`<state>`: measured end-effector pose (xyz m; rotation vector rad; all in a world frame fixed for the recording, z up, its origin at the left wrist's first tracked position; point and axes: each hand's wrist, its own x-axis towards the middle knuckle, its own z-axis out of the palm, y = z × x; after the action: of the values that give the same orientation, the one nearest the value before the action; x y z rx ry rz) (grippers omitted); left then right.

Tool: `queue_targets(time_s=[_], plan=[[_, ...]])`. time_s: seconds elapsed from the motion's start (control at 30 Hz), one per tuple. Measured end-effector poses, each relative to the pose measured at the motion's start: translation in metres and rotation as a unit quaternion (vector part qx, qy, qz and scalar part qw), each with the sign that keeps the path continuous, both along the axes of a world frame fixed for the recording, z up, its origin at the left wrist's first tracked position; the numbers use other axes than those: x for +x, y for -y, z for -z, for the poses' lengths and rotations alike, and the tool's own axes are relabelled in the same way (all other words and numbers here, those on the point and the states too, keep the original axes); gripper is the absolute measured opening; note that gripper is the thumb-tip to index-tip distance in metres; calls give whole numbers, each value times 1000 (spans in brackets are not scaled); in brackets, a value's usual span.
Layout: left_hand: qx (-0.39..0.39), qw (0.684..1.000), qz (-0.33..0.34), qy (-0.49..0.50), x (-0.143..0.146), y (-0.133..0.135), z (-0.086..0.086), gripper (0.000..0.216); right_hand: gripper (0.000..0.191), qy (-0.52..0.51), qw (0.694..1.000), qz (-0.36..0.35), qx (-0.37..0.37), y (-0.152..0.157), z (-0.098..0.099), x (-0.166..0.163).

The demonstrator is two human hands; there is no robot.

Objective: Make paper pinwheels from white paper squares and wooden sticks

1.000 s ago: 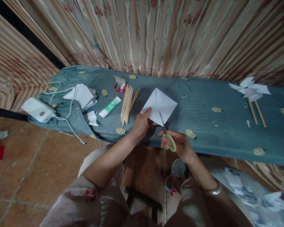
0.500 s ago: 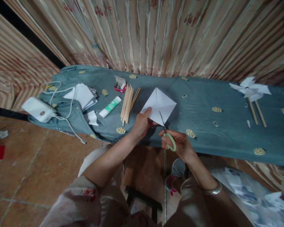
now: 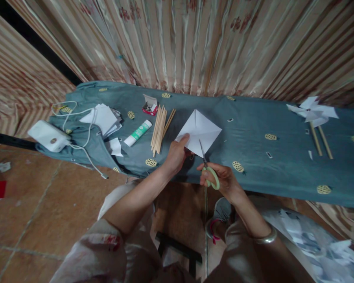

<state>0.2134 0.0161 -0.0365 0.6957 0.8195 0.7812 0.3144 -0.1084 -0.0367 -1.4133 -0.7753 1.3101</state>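
Note:
A white square sheet of paper (image 3: 205, 127), turned like a diamond, is pinched at its lower left side by my left hand (image 3: 178, 153), thumb on top. A slit runs in from its far corner. My right hand (image 3: 220, 177) grips a pair of scissors (image 3: 212, 179) by the pale green handles. The blades reach into the paper from the near corner and point at its middle. Left of the paper lies a bundle of wooden sticks (image 3: 157, 131). Beyond them stands an opened small red box (image 3: 150, 107) of small metal pieces, perhaps pins.
Farther left on the cloth-covered table (image 3: 253, 157) are a glue stick (image 3: 138, 133), stacked white paper (image 3: 102, 120) and a white device (image 3: 48, 135) with a cable. A paper pinwheel (image 3: 312, 112) and two sticks lie at right. A bag with white paper shapes (image 3: 315, 239) is at lower right.
Very little differs. The paper's right corner has shifted slightly right, and the scissor handles sit a touch lower. Both hands keep their holds.

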Motion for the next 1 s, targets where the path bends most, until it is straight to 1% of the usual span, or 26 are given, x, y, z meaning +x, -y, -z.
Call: queue_targets(time_s=[0.2, 0.27, 0.4, 0.47, 0.53, 0.67, 0.77, 0.87, 0.93, 1.0], plan=[[20, 999, -27, 27, -4, -12, 0, 18, 44, 22, 995, -92, -41, 7, -11, 10], [21, 999, -30, 31, -7, -16, -1, 22, 44, 27, 993, -103, -48, 10, -14, 16], [9, 999, -30, 40, -11, -20, -2, 28, 47, 33, 994, -96, -37, 16, -16, 28], [5, 999, -27, 32, -11, -20, -1, 28, 49, 42, 996, -74, -32, 19, -15, 35], [14, 1000, -10, 19, -12, -18, 1, 27, 48, 58, 998, -20, -19, 19, -12, 42], [34, 997, 65, -11, -11, -13, 7, 23, 41, 81, 989, 127, 10, 15, -7, 54], [48, 991, 119, -37, -11, -8, 10, 23, 42, 82, 978, 192, 14, 9, -4, 59], [72, 979, 172, -80, -11, -3, 11, 24, 42, 89, 976, 200, 15, 3, -4, 59], [83, 971, 200, -105, -11, -1, 11, 24, 41, 86, 979, 186, 12, 0, -3, 57], [79, 967, 213, -115, -11, 0, 10, 26, 41, 65, 983, 170, 3, -2, -2, 55]])
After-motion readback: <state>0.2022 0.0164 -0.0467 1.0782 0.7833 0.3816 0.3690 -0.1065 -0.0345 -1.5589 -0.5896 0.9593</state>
